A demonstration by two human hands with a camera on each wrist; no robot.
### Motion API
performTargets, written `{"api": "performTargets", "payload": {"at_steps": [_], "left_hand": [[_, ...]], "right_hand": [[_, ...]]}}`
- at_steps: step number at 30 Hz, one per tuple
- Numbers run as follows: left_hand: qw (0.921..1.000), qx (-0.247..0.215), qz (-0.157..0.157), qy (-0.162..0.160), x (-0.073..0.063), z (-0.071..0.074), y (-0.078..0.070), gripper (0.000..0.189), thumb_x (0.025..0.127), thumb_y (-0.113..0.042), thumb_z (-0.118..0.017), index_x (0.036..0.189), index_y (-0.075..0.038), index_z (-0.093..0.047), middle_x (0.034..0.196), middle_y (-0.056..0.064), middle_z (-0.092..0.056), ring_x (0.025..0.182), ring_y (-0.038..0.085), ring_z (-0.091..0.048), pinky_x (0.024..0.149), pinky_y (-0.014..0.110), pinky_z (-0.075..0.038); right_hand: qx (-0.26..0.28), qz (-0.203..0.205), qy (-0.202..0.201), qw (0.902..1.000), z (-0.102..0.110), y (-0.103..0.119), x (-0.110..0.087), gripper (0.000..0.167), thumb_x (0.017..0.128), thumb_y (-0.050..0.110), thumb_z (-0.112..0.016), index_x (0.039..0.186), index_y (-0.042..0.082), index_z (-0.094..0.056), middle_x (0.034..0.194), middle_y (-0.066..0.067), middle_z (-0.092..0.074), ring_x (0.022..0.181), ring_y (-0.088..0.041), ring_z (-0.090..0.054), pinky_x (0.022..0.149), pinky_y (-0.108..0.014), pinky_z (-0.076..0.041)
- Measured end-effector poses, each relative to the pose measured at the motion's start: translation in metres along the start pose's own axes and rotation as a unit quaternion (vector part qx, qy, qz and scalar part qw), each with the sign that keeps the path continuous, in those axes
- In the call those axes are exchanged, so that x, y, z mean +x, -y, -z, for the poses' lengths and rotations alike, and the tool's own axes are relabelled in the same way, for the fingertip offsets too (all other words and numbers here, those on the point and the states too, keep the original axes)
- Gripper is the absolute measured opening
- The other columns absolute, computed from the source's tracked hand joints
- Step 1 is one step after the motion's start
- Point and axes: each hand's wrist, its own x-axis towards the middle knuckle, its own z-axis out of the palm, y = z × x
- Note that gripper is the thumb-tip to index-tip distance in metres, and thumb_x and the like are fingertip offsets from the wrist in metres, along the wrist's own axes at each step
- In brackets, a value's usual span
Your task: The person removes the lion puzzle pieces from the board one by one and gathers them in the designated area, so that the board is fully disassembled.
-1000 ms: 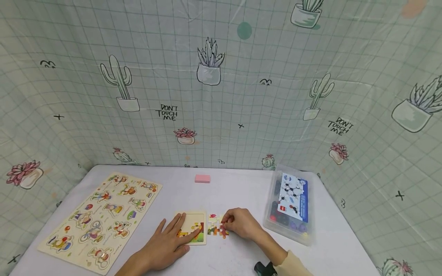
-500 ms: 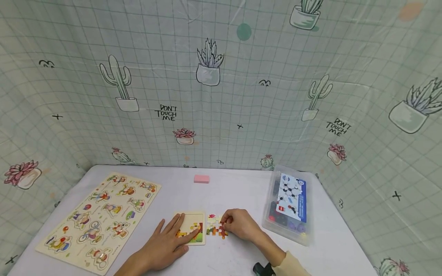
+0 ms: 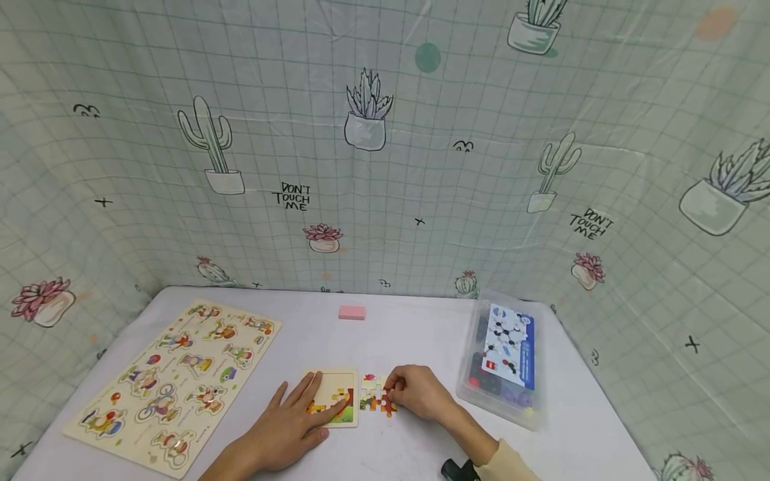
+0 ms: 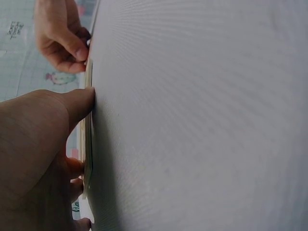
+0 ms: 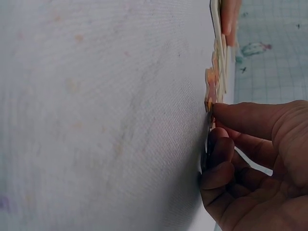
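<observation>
My left hand (image 3: 289, 424) lies spread over a small wooden puzzle tray (image 3: 329, 382) in the head view, holding it against the table. A few picture pieces sit in the tray's lower part, partly under the fingers. Just right of the tray, a cluster of loose jigsaw pieces (image 3: 369, 403) lies joined or close together. With thumb and forefinger, my right hand (image 3: 421, 393) pinches a jigsaw piece at the cluster's right side. The right wrist view shows the thumb against the edge of the pieces (image 5: 211, 91); the fingers hide most of the pinched one.
A large wooden board with clown-like figures (image 3: 195, 361) covers the table's left. At the right stands a clear plastic case (image 3: 502, 364) with a blue-and-white label. A pink block (image 3: 351, 312) lies at the back; a dark object (image 3: 458, 469) is by the right forearm.
</observation>
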Motion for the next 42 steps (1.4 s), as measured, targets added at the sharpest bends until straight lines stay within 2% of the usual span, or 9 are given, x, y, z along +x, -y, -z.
{"api": "performTargets", "payload": {"at_steps": [42], "left_hand": [[1.0, -0.008, 0.0, 0.002, 0.0014, 0.0006, -0.0022, 0.046, 0.104, -0.042, -0.05, 0.15, -0.042, -0.046, 0.164, 0.025, -0.018, 0.153, 0.042, -0.012, 0.112, 0.074, -0.012]], "right_hand": [[-0.002, 0.004, -0.007, 1.0, -0.001, 0.0017, -0.0022, 0.006, 0.089, 0.01, -0.074, 0.086, 0.015, -0.071, 0.067, 0.011, -0.055, 0.061, -0.003, -0.047, 0.057, -0.021, -0.039]]}}
